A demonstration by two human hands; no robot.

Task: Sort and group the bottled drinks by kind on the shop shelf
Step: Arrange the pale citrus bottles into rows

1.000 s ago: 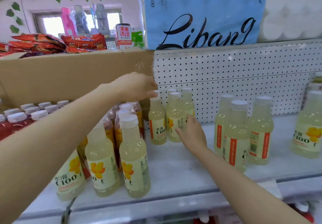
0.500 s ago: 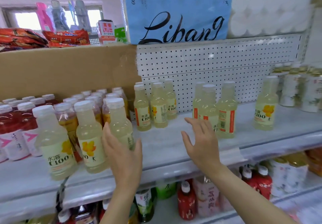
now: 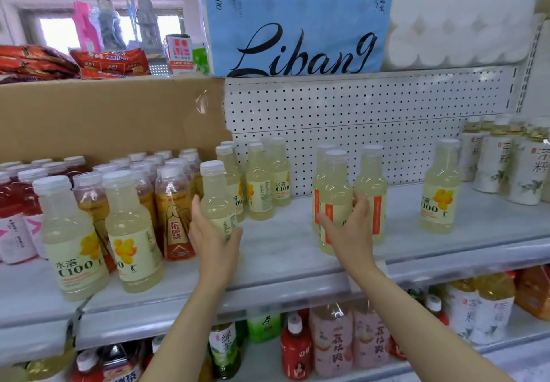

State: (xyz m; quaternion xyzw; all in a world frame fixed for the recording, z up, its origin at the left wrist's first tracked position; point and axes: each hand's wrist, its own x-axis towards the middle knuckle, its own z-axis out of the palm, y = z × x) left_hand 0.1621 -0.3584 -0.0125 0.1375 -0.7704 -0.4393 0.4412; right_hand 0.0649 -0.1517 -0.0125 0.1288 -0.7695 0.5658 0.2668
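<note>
1. On the shelf (image 3: pixel 282 250), centre, left hand (image 3: pixel 215 240) wraps a lemon bottle (image 3: pixel 216 200).
2. At three o'clock, right hand (image 3: pixel 346 227), fingers curled, grips the trio's front bottle (image 3: pixel 334 191).

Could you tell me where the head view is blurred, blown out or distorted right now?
In the head view, the window at upper left is blown out white; the shelf edge bows from wide-angle distortion; the tea bottles at far right and the bottom-left corner smear into blur; the left hand on the pale C100 bottle and the right hand stay fairly sharp.
</note>
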